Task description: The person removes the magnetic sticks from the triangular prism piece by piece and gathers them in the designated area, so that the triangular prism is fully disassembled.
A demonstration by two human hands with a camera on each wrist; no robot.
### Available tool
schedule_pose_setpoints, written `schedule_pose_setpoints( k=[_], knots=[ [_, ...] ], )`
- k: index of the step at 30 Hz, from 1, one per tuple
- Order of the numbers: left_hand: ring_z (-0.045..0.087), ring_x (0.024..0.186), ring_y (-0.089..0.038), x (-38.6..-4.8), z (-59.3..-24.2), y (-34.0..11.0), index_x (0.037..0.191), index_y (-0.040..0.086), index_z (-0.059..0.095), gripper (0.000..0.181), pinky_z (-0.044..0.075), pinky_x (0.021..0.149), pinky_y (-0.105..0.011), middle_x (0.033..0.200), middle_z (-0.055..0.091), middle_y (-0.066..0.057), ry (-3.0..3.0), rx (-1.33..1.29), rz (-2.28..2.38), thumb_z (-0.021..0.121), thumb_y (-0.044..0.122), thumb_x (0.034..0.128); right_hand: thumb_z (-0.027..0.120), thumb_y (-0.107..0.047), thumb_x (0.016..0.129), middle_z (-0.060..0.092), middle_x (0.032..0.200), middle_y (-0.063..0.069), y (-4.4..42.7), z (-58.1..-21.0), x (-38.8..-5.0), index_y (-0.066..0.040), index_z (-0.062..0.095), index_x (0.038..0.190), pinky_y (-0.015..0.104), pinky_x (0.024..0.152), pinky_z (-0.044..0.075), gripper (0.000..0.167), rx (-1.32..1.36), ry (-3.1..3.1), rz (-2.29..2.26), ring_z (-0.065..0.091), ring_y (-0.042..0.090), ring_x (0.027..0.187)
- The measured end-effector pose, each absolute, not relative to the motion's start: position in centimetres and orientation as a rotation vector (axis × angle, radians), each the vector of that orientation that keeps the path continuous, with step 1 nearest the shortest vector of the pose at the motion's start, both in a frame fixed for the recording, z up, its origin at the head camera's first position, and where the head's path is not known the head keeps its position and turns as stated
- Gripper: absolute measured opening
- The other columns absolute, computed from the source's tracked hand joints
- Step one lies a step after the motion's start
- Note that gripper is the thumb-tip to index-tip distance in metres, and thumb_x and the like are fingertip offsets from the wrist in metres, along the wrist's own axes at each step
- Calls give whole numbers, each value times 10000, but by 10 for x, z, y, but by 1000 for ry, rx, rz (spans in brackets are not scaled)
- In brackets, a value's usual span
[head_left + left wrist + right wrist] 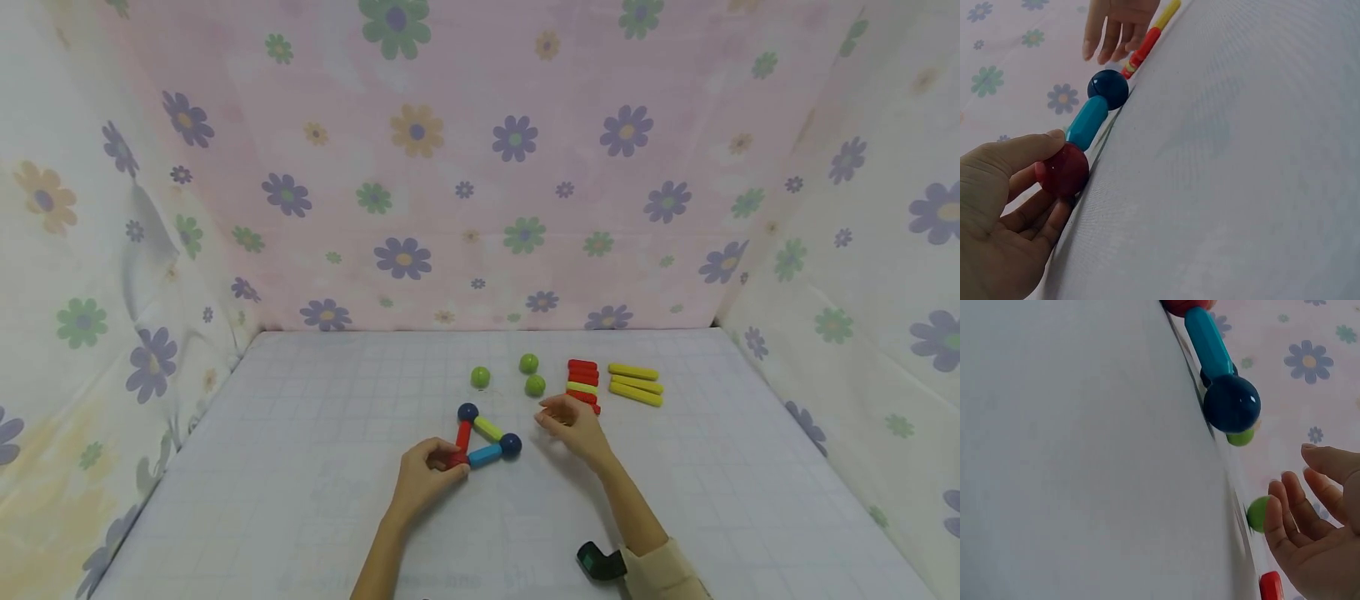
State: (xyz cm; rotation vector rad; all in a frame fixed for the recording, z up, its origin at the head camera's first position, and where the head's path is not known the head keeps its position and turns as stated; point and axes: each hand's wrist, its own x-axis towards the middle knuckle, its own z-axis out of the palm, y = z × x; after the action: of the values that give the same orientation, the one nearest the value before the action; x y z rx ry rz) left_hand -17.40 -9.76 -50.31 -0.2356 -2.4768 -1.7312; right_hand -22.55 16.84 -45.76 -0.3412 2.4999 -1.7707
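A triangle of rods and balls lies on the table in the head view. Its corners are a red ball (458,459) and two dark blue balls (511,445); a blue rod (485,455), a red rod (463,436) and a lime rod (488,429) form the sides. My left hand (422,483) holds the red ball, thumb on one side and fingers on the other, as the left wrist view shows. Apart from the triangle, my right hand (576,432) hovers just in front of the short rods (582,377). Its fingers are loosely bent with nothing between them.
Three green balls (480,377) sit behind the triangle. Several short rods, red and one lime, lie in a stack beside three long yellow rods (636,383). A dark bent piece (600,562) is by the right sleeve. Flowered cloth walls (480,208) enclose the table.
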Motion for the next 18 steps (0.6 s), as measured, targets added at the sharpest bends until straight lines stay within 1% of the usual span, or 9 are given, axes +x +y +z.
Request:
schedule_pose_setpoints(
  k=[4, 7, 10, 15, 18],
  knots=[
    [588, 779, -158, -174, -503, -97, 924, 27, 676, 255, 510, 693, -214, 865, 659, -54, -2486, -226, -1732, 796, 145, 733, 614, -51, 891, 650, 963, 238, 152, -458, -226, 126, 558, 1115, 233, 676, 518, 291, -479, 2451, -1698, 617, 339, 817],
    [588, 774, -155, -174, -503, -98, 929, 23, 678, 264, 510, 689, -213, 871, 661, -57, -2484, -236, -1736, 799, 149, 731, 606, -62, 901, 658, 958, 239, 146, -470, -232, 128, 555, 1118, 243, 673, 524, 293, -571, 2412, -1650, 623, 257, 786],
    [594, 773, -158, -175, -502, -99, 944, 23, 686, 272, 508, 684, -210, 881, 670, -60, -2480, -243, -1744, 798, 155, 734, 615, -88, 902, 669, 954, 227, 143, -481, -236, 110, 563, 1123, 227, 676, 518, 301, -616, 2395, -1618, 619, 190, 778],
    [600, 765, -147, -176, -502, -101, 973, 19, 698, 271, 502, 662, -202, 880, 682, -69, -2464, -214, -1751, 787, 126, 740, 640, -123, 889, 679, 958, 211, 140, -485, -235, 89, 573, 1121, 216, 682, 513, 321, -612, 2367, -1617, 625, 189, 802],
    [590, 749, -128, -176, -501, -102, 980, 16, 697, 266, 497, 643, -201, 871, 681, -72, -2449, -191, -1734, 779, 100, 741, 654, -138, 881, 678, 974, 204, 137, -484, -234, 81, 573, 1127, 239, 663, 529, 339, -564, 2345, -1601, 631, 181, 804]
  ],
)
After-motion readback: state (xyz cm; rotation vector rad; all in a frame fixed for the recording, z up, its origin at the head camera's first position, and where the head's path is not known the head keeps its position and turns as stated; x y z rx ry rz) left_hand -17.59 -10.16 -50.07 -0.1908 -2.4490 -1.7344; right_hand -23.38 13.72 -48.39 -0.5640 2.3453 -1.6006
